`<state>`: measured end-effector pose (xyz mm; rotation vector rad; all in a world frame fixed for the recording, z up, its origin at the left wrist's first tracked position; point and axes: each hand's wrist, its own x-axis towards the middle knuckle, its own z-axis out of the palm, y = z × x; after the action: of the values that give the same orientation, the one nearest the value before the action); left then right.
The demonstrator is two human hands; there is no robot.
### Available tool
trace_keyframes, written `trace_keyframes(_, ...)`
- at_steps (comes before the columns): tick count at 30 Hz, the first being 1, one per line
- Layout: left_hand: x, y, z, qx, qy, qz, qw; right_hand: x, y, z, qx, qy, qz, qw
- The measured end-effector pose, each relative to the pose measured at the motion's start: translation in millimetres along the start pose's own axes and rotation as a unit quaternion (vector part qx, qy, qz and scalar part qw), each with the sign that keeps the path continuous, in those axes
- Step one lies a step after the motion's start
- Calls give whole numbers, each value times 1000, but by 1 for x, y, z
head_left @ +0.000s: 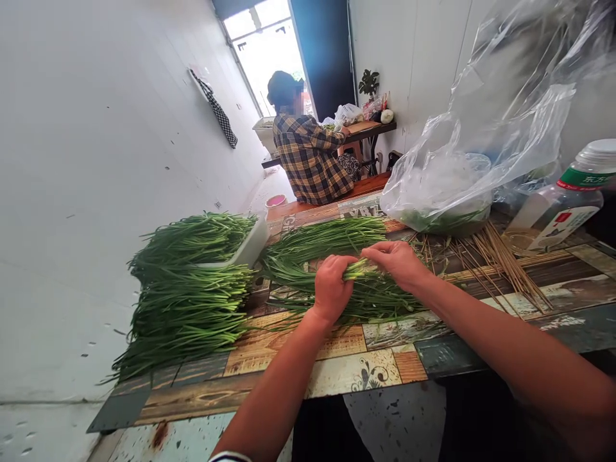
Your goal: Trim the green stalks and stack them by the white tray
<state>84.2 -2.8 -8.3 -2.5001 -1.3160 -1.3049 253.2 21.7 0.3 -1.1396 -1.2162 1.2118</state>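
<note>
My left hand [333,287] is closed round a small bunch of garlic chives [355,269], whose pale stem ends point to the right. At those ends my right hand [397,262] pinches with thumb and forefinger; the exact stem between the fingertips is too small to make out. Behind and beneath both hands lie loose garlic chives [332,234], with scattered trimmings [385,301] under the right wrist. On the left, a large pile of chives [192,314] lies with its stem ends lined up to the right. More chives [206,234] fill a white tub [253,244] behind it.
Thin brown sticks [510,263] lie right of my right hand. Clear plastic bags [443,186] holding greens and a plastic bottle [563,199] stand at the right. Beyond the wood-patterned table [337,340], a person in a checked shirt [312,157] sits at another table [370,130].
</note>
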Motion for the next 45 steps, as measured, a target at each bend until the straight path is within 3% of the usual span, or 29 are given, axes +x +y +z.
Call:
trace_keyframes(5, -3, -2, 1, 16, 15, -1, 1000, 15, 3, -24, -47, 59, -26, 997)
trace_keyframes(8, -4, -4, 2, 19, 6, 0, 1000, 19, -4, -36, -144, 74, -107, 981)
trace_keyframes(11, -2, -4, 1, 30, 13, 4, 999, 22, -7, -47, -296, 80, -172, 936)
trace_keyframes(15, 1, -4, -1, 48, 68, 6, 997, 31, -1, -61, -458, 106, -141, 871)
trace_keyframes(20, 1, -8, -5, 61, 142, -5, 988, 48, 18, -55, -586, 26, -172, 791)
trace_keyframes(24, -3, -17, -3, 36, 151, -33, 987, 58, 26, -54, -613, -8, -199, 765)
trace_keyframes(27, -4, -19, -1, 17, 138, -44, 989, 56, 21, -61, -556, -9, -258, 790)
trace_keyframes(29, -4, -18, -1, 17, 142, -42, 989, 49, 13, -64, -477, -9, -264, 838)
trace_keyframes(32, -2, -14, -3, 21, 161, -51, 985, 35, -1, -64, -323, -44, -190, 926)
trace_keyframes(34, -2, -13, -4, 12, 161, -62, 985, 26, -10, -61, -230, -85, -131, 961)
trace_keyframes(37, -3, -14, -4, -14, 128, -67, 989, 16, -22, -57, -162, -137, -100, 972)
trace_keyframes(45, 0, 0, -4, -25, 15, 5, 1000, -6, -40, -38, -178, -191, -125, 957)
